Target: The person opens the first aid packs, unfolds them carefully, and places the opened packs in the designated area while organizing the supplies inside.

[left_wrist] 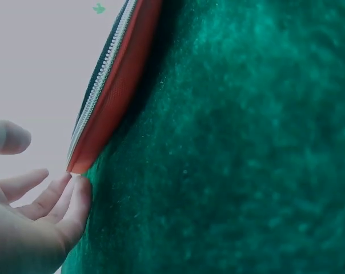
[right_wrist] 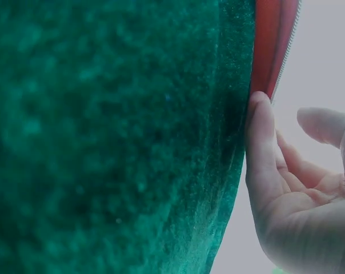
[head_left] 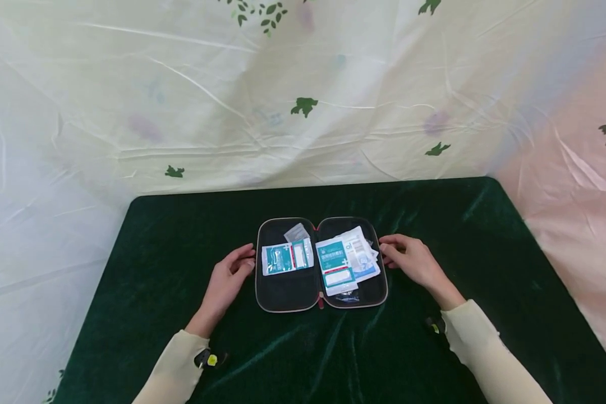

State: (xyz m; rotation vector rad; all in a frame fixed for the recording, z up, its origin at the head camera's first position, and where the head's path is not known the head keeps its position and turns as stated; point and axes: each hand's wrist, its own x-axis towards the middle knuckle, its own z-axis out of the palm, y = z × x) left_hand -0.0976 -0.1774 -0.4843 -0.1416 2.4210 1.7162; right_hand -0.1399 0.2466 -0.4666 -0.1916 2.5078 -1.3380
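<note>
A zippered case (head_left: 288,294) lies spread out flat on the table, black inside, with a red outer side (left_wrist: 118,85) and a pale zipper. Its left half holds a teal-and-white packet (head_left: 280,259) and a small clear sachet (head_left: 296,232). Several overlapping packets (head_left: 335,258) fill much of the right half. My left hand (head_left: 228,280) is at the case's left edge, fingertips at the red side and thumb apart. At the opposite edge, my right hand (head_left: 413,262) has its fingertips against the red side (right_wrist: 268,45), thumb held away. Neither hand grips anything.
Dark green velvety cloth (head_left: 182,235) covers the table. Behind it and at both sides hangs a pale curtain (head_left: 333,140) with green leaf prints. A dark wrist device (head_left: 209,358) shows below the left sleeve, another (head_left: 435,324) by the right sleeve.
</note>
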